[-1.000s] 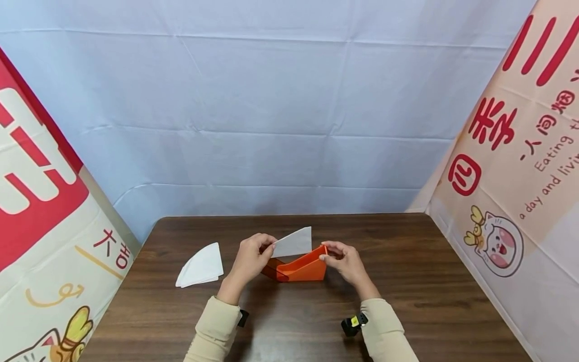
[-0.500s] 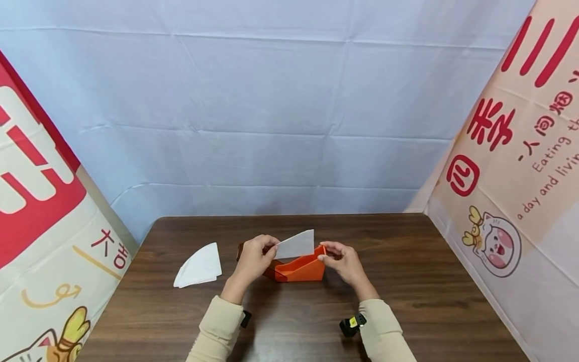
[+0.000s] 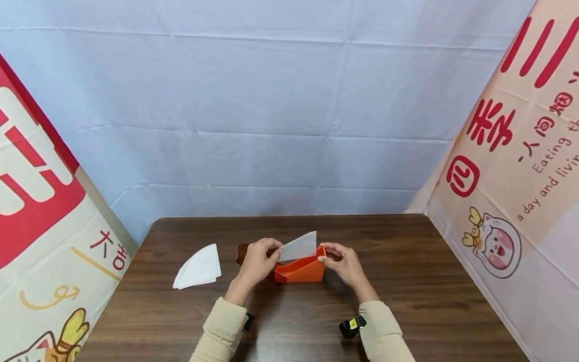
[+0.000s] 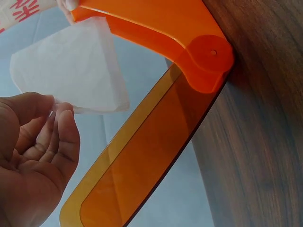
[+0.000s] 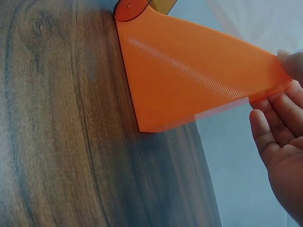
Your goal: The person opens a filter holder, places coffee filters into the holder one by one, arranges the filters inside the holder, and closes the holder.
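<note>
The left hand (image 3: 259, 259) pinches the paper (image 3: 300, 246), its long axis pointing above the box (image 3: 304, 272) toward the right hand (image 3: 345, 262), which grips the box's end.

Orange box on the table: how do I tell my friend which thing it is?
On the brown table, look near the middle, between the left hand holding white paper and the right hand. The orange box sits there, its tall end held by the right hand. Unlike the white paper, it is bright orange, with a see-through amber lid at its low end.
</note>
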`<state>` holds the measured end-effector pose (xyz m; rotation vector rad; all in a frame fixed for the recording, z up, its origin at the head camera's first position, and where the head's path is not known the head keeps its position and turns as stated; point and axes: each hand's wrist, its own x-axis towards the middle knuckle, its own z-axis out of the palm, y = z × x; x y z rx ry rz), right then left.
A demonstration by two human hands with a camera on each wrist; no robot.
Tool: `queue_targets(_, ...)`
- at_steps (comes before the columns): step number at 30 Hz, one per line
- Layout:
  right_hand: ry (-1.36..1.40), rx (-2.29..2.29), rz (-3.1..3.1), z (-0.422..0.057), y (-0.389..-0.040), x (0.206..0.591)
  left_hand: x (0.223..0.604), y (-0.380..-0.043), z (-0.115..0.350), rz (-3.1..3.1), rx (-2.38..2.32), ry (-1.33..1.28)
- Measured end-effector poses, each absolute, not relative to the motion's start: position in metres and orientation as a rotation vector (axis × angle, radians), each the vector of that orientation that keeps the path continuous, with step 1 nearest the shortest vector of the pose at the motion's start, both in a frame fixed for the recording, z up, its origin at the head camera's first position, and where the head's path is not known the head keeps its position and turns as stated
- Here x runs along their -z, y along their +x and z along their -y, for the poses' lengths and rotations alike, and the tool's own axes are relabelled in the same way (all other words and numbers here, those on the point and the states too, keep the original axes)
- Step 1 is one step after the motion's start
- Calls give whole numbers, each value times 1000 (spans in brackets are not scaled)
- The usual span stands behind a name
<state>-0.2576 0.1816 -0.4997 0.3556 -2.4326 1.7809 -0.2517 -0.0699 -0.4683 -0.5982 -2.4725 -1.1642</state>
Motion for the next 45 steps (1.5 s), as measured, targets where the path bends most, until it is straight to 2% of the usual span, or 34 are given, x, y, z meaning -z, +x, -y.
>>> queue_targets(32, 332, -1799, 2423, -183, -260, 506, 481, -258, 64, 2599, 1113, -611)
queue_targets(45, 325, -1812, 2414, -182, -259, 508, 486, -260, 53, 2659, 1157, -495)
